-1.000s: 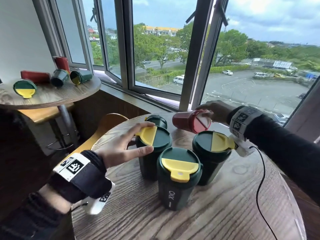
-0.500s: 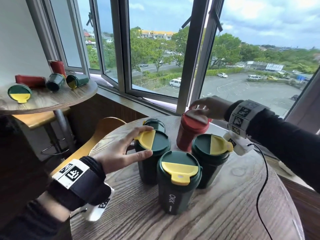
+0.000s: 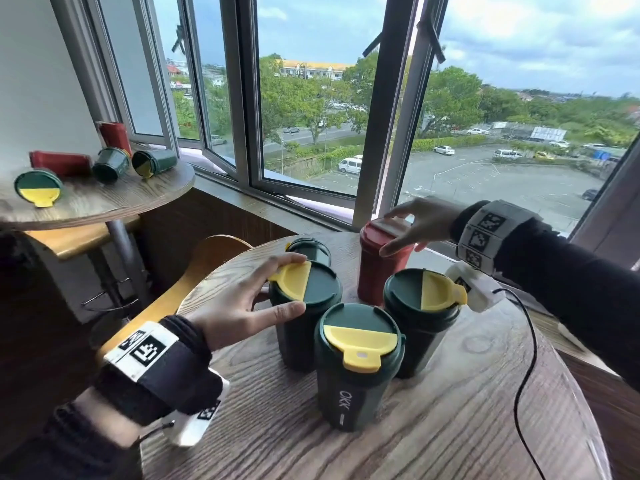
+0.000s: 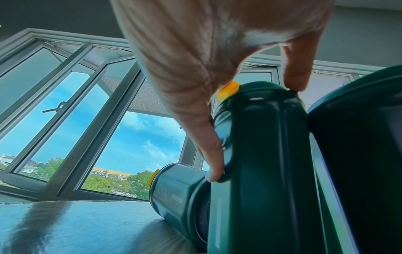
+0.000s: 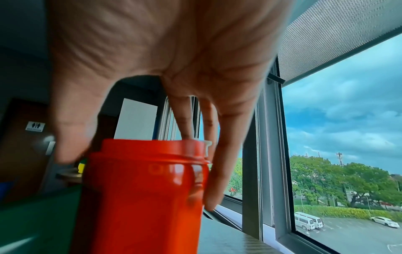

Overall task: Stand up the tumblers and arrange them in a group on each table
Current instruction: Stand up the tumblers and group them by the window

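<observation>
Tumblers [image 3: 358,362] crowd a round wood-grain table [image 3: 450,427] beside open windows [image 3: 311,98]; others lie on the far table [image 3: 104,199]. Left hand [image 3: 235,306] spans a green tumbler [image 3: 298,341], clasping its lid; right hand [image 3: 422,220] clasps the upright red tumbler [image 3: 377,275] by its lid.

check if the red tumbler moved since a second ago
Yes. The red tumbler was held sideways in the air by the right hand; it has swung upright and come down onto the table, just behind the right green tumbler.
</observation>
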The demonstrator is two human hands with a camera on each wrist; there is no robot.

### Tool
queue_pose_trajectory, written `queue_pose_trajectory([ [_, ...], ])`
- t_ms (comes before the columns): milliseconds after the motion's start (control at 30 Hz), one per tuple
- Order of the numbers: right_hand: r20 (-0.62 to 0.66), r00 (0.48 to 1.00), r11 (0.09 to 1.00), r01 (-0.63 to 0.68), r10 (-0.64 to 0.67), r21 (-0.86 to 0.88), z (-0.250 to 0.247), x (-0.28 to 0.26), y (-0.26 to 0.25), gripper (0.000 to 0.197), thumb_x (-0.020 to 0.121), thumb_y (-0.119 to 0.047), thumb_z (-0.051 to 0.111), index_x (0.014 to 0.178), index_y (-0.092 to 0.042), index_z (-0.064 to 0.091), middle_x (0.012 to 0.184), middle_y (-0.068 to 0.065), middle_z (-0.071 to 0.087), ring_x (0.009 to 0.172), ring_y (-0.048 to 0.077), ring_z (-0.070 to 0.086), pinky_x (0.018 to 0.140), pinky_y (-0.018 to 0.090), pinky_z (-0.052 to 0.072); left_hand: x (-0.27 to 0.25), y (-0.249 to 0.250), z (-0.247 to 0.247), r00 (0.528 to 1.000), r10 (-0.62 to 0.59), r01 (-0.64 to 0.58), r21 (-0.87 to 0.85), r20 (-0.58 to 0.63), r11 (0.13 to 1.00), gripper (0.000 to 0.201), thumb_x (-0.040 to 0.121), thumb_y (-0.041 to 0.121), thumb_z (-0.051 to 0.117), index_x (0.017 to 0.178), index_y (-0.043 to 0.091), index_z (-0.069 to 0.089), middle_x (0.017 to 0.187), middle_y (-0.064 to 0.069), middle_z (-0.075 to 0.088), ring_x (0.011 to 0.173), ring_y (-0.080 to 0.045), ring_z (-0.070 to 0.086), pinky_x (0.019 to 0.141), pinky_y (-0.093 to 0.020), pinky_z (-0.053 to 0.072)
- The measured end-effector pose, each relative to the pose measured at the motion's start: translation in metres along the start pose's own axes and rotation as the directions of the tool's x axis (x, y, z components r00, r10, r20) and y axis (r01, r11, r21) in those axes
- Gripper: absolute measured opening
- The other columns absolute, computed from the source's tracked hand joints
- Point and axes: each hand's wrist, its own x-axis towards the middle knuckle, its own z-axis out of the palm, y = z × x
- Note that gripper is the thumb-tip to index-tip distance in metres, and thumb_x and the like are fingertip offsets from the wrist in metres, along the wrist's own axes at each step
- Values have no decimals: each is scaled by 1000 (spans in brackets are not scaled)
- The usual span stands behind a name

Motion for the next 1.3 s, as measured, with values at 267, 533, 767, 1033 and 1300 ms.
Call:
queue_pose_trajectory([
  [267,-36,998,986,41,-47,-163,4,-5,-7,78,63,-47,78,132,-24,49,138,5,51,126,23,45,103,37,34,1,-2,0,1000,-4,4,-19,6,1000,61,73,49,63,129,42,39,129,12,52,111,-9,58,99,-32,46],
  [533,-16,996,986,85,-88,-143,6,-12,-12,77,63,-46,79,132,-26,50,136,4,52,124,22,46,103,37,33,2,-1,-1,1000,-9,9,-10,11,1000,61,72,51,63,128,44,39,129,13,52,112,-7,57,99,-36,46],
  [767,11,996,977,92,-91,-190,6,-20,-17,80,61,-53,76,132,-30,48,135,2,52,122,21,47,100,37,35,2,-2,-2,1000,-1,1,-7,15,1000,61,73,50,63,129,43,39,131,17,50,113,-6,57,100,-35,46],
  [1033,-6,993,976,113,-116,-185,11,-29,-14,81,63,-53,75,135,-34,44,143,0,45,126,20,43,101,32,32,2,-3,-1,1000,1,-1,-34,13,999,61,72,51,63,128,44,40,130,13,50,114,-5,56,101,-36,46],
  [1300,-101,977,980,182,-190,-85,10,-65,-8,59,80,-48,58,131,-19,51,135,4,52,98,10,57,88,27,45,2,-5,-1,1000,5,-5,13,21,1000,62,73,54,61,130,43,38,133,14,48,120,-3,50,105,-37,42],
])
